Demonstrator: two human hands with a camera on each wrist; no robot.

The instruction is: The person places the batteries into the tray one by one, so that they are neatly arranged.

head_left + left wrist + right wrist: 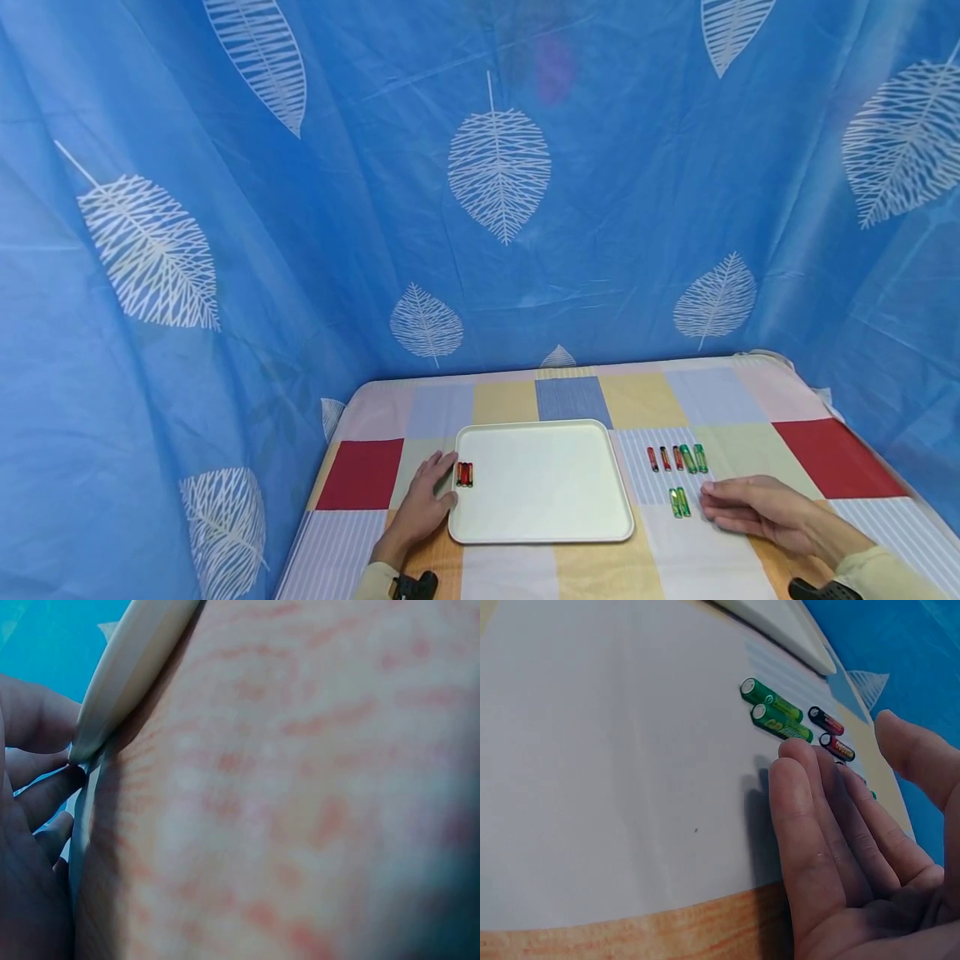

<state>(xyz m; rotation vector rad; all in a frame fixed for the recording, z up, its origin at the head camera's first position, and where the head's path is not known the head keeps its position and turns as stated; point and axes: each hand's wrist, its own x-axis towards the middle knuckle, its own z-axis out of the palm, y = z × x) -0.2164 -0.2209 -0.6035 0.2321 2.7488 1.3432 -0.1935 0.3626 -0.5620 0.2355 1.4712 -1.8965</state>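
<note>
A white tray lies on the table, with a small group of red-and-black batteries side by side at its left end. My left hand rests at the tray's left rim; in the left wrist view its fingertips touch the edge. My right hand hovers right of the tray with fingers extended and nothing held. Just left of its fingertips lies a pair of green batteries. Behind them is a row of red-and-black batteries and larger green batteries.
A patchwork cloth with coloured squares covers the table. Blue curtains with white leaf prints hang behind it and along both sides.
</note>
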